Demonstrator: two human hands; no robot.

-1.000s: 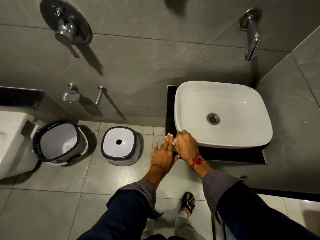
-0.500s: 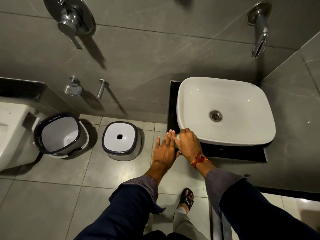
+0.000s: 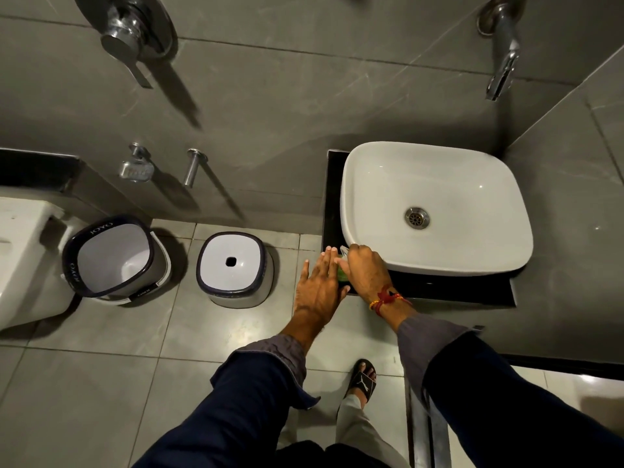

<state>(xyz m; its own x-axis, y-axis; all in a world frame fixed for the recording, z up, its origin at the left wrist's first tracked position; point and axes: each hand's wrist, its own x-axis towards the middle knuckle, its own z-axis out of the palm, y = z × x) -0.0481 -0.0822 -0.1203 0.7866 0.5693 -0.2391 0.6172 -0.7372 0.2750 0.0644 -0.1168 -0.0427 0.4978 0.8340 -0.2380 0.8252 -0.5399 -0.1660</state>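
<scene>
Counted two hands: left hand [image 3: 319,288] flat, fingers straight, against one small green plastic item [image 3: 342,274]; right hand [image 3: 366,273] curled over it at front-left corner of black counter [image 3: 439,288], beside one white ceramic basin [image 3: 439,177]. Leftward noted one white dark-rimmed bucket [image 3: 101,228], one white plastic stool [image 3: 233,265]; open grey tile floor [image 3: 101,383] between.

Grey stone-look tiles cover the wall [image 3: 304,113] beyond my hands and the floor [image 3: 101,383] beneath them. Just right of my right hand [image 3: 366,271] a white basin [image 3: 439,184] sits on a black counter [image 3: 456,288], with a chrome spout [image 3: 503,62] on the wall above it. Left of my left hand [image 3: 317,292] stand a white stool [image 3: 233,268], then a bucket [image 3: 114,255], then the toilet [image 3: 20,258]. Light from the right throws a long shadow off the mixer handle [image 3: 131,38].
</scene>
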